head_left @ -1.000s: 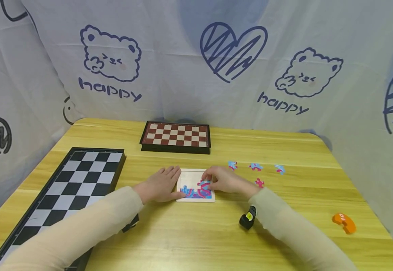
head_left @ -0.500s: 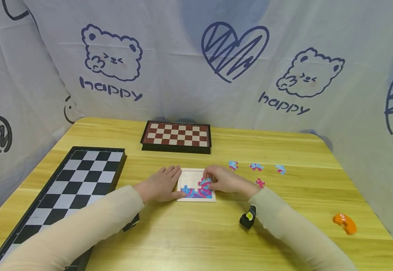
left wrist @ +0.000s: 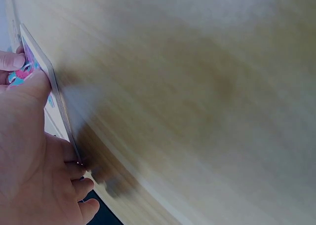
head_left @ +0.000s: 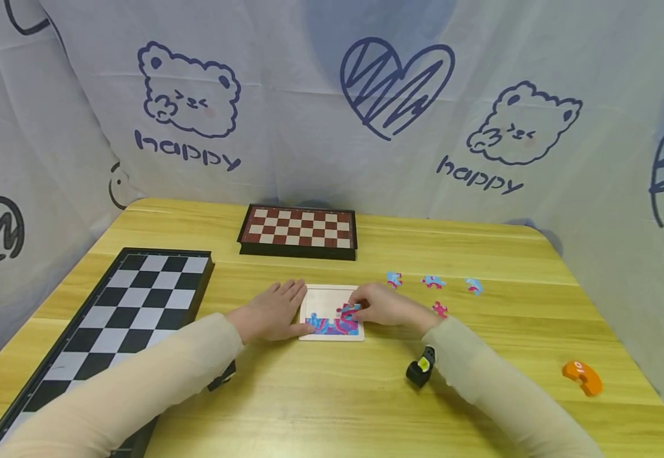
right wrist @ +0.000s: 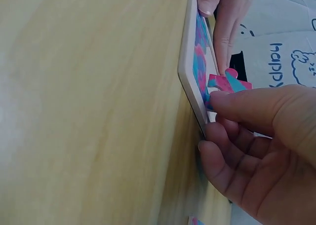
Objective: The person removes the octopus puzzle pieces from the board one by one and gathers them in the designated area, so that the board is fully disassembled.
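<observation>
A small white puzzle tray (head_left: 332,338) lies mid-table, its near part filled with blue, pink and purple jigsaw pieces (head_left: 326,327). Along the tray's left side rests my left hand (head_left: 270,310), fingers straight and thumb over the near left corner. My right hand (head_left: 386,306) pinches a pink and blue jigsaw piece (right wrist: 231,82) between thumb and fingers at the tray's right side. In the right wrist view that piece is tilted up from the tray. The left wrist view shows my left thumb (left wrist: 37,89) on the tray's rim.
Loose jigsaw pieces lie right of the tray, including a pink one (head_left: 439,309) and a blue one (head_left: 473,286). A brown-and-white checkered board (head_left: 297,229) stands behind. A black-and-white checkered board (head_left: 131,305) lies at left, an orange curved piece (head_left: 582,378) at right.
The jigsaw piece in my right hand has tilted up from the tray, and that hand has shifted slightly right. My left hand stays in place.
</observation>
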Demonstrator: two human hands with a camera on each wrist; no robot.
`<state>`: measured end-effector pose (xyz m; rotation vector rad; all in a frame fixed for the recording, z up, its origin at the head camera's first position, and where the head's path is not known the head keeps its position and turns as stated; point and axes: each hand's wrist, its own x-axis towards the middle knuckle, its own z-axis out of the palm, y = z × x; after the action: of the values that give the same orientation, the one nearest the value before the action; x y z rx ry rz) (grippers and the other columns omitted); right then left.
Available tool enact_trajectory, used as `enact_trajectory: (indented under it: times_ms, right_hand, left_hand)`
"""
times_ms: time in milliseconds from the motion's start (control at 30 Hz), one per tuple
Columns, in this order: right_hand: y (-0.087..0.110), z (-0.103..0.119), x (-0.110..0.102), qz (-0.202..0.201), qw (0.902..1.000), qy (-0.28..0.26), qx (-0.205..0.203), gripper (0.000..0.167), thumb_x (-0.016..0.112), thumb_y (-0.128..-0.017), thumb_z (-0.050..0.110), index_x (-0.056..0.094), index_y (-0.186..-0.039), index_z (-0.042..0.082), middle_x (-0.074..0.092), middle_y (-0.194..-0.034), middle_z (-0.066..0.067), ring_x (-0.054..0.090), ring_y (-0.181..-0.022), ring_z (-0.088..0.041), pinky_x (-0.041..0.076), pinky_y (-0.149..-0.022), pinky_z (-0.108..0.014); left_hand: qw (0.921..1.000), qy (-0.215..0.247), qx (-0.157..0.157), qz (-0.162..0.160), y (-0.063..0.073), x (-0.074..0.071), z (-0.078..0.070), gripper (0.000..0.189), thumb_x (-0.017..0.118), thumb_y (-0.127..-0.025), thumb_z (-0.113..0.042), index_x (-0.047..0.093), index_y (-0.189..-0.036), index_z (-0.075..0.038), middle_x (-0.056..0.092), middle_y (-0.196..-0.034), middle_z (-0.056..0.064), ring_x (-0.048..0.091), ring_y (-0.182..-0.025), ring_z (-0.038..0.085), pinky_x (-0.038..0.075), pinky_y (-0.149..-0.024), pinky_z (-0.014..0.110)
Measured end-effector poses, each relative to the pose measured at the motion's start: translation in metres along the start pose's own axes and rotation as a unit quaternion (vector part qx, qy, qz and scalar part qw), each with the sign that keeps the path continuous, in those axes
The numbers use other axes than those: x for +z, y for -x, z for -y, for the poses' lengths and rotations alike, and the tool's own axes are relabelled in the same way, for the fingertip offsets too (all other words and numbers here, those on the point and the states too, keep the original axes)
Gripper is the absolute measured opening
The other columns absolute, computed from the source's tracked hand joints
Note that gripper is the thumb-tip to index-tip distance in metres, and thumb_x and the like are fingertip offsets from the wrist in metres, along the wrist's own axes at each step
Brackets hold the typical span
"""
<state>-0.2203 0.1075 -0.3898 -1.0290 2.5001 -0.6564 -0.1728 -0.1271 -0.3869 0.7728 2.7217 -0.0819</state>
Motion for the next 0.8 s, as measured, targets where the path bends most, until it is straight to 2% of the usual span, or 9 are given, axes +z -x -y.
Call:
enact_trajectory:
  times_ms: [167, 233, 300, 467, 600, 800]
  right_hand:
    - [0.007, -0.006, -0.004, 0.0, 0.9971, -0.075, 0.012, 0.012, 0.06, -0.089, 0.007, 0.066, -0.099, 0.004, 0.058, -0.083, 0.0, 0.049, -0.065, -0.012, 0.045, -0.06, -0.025]
    - [0.011, -0.009, -0.006, -0.009, 0.9926, -0.119, 0.019, 0.013, 0.058, -0.09, 0.006, 0.062, -0.102, 0.003, 0.056, -0.083, -0.002, 0.049, -0.063, -0.013, 0.045, -0.056, -0.026]
    - [0.016, -0.013, -0.009, -0.027, 0.9894, -0.142, 0.013, 0.013, 0.059, -0.089, 0.005, 0.057, -0.102, 0.002, 0.055, -0.085, -0.003, 0.049, -0.067, -0.015, 0.046, -0.058, -0.026]
    - [0.032, -0.025, -0.021, -0.074, 0.9877, -0.138, -0.005, 0.015, 0.065, -0.085, 0.004, 0.052, -0.094, 0.005, 0.05, -0.083, -0.003, 0.046, -0.073, -0.018, 0.043, -0.064, -0.028]
    - [0.048, -0.036, -0.03, -0.093, 0.9858, -0.14, 0.004, 0.012, 0.064, -0.085, 0.004, 0.054, -0.092, 0.005, 0.049, -0.081, -0.004, 0.044, -0.071, -0.019, 0.04, -0.061, -0.028]
    - [0.074, -0.056, -0.042, -0.126, 0.9773, -0.168, 0.029, 0.008, 0.061, -0.087, 0.003, 0.054, -0.093, 0.002, 0.048, -0.078, -0.006, 0.043, -0.065, -0.017, 0.04, -0.056, -0.026]
  left_hand:
    - [1.0, -0.001, 0.001, -0.002, -0.001, 0.001, 0.0, 0.084, 0.038, -0.092, -0.058, 0.019, -0.144, 0.004, 0.016, -0.15, 0.018, 0.014, -0.136, 0.032, 0.015, -0.108, 0.045]
    - [1.0, -0.001, 0.002, -0.003, -0.001, 0.001, 0.0, 0.083, 0.038, -0.092, -0.058, 0.019, -0.144, 0.004, 0.016, -0.15, 0.018, 0.014, -0.136, 0.032, 0.015, -0.108, 0.045]
    - [1.0, -0.002, 0.003, -0.003, -0.001, 0.002, 0.0, 0.083, 0.037, -0.092, -0.058, 0.019, -0.144, 0.004, 0.016, -0.15, 0.018, 0.014, -0.136, 0.032, 0.014, -0.108, 0.045]
    - [1.0, -0.001, 0.003, -0.005, 0.0, 0.001, -0.001, 0.083, 0.037, -0.092, -0.058, 0.02, -0.144, 0.005, 0.016, -0.15, 0.019, 0.014, -0.136, 0.033, 0.014, -0.108, 0.045]
    - [1.0, 0.002, 0.005, -0.008, 0.001, 0.001, -0.001, 0.083, 0.038, -0.092, -0.057, 0.02, -0.143, 0.005, 0.016, -0.149, 0.019, 0.015, -0.136, 0.033, 0.014, -0.108, 0.045]
    - [0.9999, 0.002, 0.005, -0.01, 0.001, 0.002, 0.0, 0.083, 0.038, -0.092, -0.057, 0.02, -0.144, 0.005, 0.016, -0.15, 0.019, 0.014, -0.136, 0.033, 0.014, -0.108, 0.045]
